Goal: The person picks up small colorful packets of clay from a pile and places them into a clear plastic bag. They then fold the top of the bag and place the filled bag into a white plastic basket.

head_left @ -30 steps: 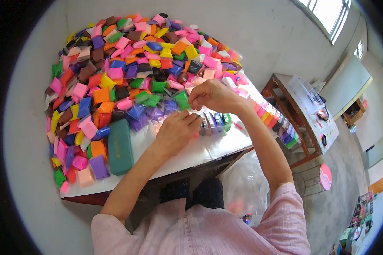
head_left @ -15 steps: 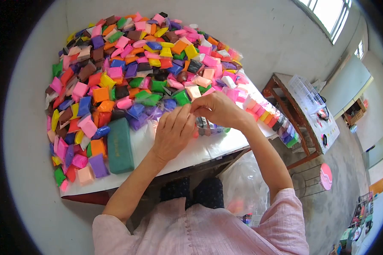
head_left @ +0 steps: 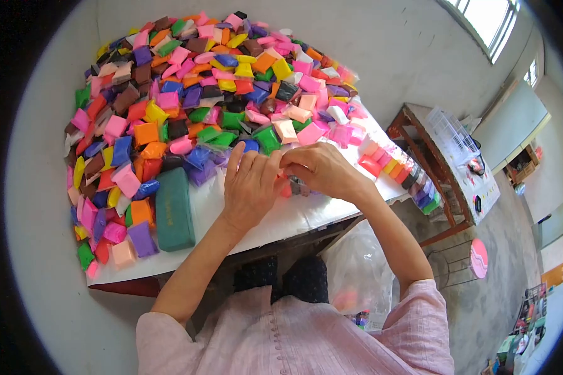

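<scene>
My left hand [head_left: 251, 187] is at the front of the table, fingers bent upward and thumb side toward the other hand. My right hand [head_left: 326, 170] meets it from the right, thumb and fingers pinched together. Between and below them shows part of a clear plastic bag [head_left: 299, 186] with small reddish and dark grey packets; my fingers hide most of it. Just beyond the hands lie a green packet [head_left: 268, 140] and a cream packet [head_left: 286, 131]. A blue packet [head_left: 200, 157] is left of my left hand.
A large heap of colourful soft packets [head_left: 169, 100] covers the table's back and left. A green case [head_left: 175, 209] lies on the white tabletop [head_left: 222, 234]. Rows of packets in clear wrapping [head_left: 401, 173] lie at the right edge. A plastic bag [head_left: 360, 269] hangs below; a stool [head_left: 478, 259] stands right.
My left hand's fingers have straightened upward and its wrist turned slightly. My right hand has shifted a little, staying pinched. Less of the clear bag shows beneath them.
</scene>
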The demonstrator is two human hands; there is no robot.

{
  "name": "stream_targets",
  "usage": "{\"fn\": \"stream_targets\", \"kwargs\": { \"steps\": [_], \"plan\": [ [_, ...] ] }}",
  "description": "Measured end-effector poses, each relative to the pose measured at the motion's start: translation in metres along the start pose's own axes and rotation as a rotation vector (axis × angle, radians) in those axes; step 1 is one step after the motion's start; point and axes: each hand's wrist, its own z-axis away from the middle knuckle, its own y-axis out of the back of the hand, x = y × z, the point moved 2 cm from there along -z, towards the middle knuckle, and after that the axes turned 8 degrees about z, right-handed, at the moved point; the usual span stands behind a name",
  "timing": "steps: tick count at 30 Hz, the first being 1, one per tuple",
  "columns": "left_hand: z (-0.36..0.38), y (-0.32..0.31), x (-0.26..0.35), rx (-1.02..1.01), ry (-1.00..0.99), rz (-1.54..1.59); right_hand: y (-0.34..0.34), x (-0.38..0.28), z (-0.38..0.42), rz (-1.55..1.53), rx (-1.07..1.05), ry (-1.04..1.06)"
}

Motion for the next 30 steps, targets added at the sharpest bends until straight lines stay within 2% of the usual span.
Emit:
{"fn": "stream_targets", "kwargs": {
  "steps": [7,10,16,19,28,30],
  "plan": [
    [-0.001,-0.001,0.001,0.055,0.038,0.029,-0.001,-0.006,0.007,-0.029,0.046,0.054],
    [-0.002,0.0,0.002,0.056,0.018,0.002,0.002,-0.013,0.012,0.02,-0.017,0.041],
    [0.0,-0.002,0.0,0.038,-0.007,-0.016,-0.023,-0.007,0.021,0.243,0.204,0.185],
    [0.001,-0.002,0.0,0.012,-0.016,-0.024,-0.026,-0.007,0.023,0.298,0.241,0.172],
    [0.003,0.01,-0.004,-0.064,-0.248,-0.033,-0.034,-0.001,0.026,0.355,0.37,0.24],
    [0.008,0.011,-0.008,-0.087,-0.222,0.008,-0.034,-0.002,0.026,0.376,0.384,0.255]
  ]
}}
